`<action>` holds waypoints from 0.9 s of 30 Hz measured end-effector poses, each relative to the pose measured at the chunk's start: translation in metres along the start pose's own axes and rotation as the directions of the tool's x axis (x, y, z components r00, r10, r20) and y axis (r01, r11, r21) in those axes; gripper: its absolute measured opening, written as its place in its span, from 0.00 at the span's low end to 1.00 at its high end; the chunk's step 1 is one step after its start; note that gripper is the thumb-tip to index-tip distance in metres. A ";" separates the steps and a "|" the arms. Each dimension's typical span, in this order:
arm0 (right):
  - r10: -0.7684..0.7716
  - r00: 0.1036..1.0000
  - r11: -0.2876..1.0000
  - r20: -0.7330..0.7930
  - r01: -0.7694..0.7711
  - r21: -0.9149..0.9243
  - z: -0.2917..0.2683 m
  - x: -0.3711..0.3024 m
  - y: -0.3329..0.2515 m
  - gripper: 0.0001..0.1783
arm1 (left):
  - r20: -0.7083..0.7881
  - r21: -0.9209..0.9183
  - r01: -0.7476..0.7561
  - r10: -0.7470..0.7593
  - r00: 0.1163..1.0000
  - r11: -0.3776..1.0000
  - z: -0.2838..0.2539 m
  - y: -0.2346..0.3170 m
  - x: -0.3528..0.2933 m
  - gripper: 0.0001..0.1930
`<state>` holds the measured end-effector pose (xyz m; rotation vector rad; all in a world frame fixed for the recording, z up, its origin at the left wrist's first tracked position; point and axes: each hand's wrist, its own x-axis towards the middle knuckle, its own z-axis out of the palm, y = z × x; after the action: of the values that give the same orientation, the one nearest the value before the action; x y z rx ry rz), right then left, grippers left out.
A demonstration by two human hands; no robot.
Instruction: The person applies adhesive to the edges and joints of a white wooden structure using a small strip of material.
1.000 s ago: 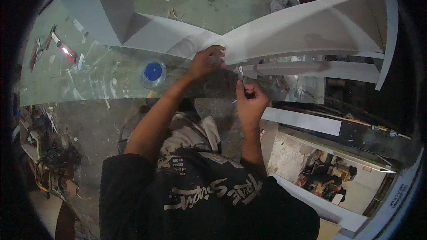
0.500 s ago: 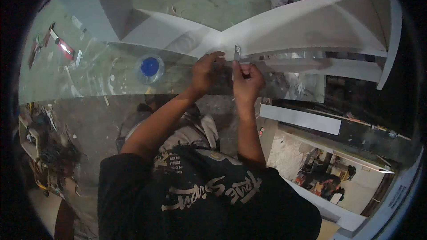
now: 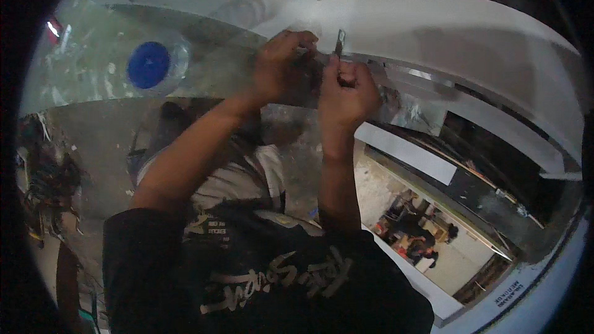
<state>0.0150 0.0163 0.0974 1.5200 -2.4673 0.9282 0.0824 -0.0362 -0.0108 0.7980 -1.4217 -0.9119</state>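
Observation:
My right hand point(image 3: 349, 89) pinches a small flat metal strip point(image 3: 340, 43) between thumb and fingers, and its tip points up and away from me. Just left of it is my left hand point(image 3: 278, 65), blurred, with the fingers curled in. Whether those fingers hold anything small is hidden. Both hands are at the near edge of a white panel structure point(image 3: 396, 24), close to the corner where two panels meet.
A clear container with a blue lid point(image 3: 148, 65) stands on the greenish work surface point(image 3: 80, 74) to the left. A white strip point(image 3: 408, 154) lies at the right, above an opening onto a lower area. Tangled cables point(image 3: 46, 173) are at the far left.
My view has shifted, so the blue lid and the panels sit further left and higher. Both hands stay near the panel corner, and my right hand still grips the metal strip.

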 end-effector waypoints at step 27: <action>0.032 0.999 0.999 0.019 -0.032 -0.001 0.048 -0.020 0.006 0.11 | 0.763 -0.440 0.711 -0.188 0.618 0.549 -0.035 -0.046 0.078 0.16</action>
<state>0.0307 0.0075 0.0480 1.5003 -2.5123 0.9218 0.1112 -0.1291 -0.0163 0.2280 -1.1993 -2.2184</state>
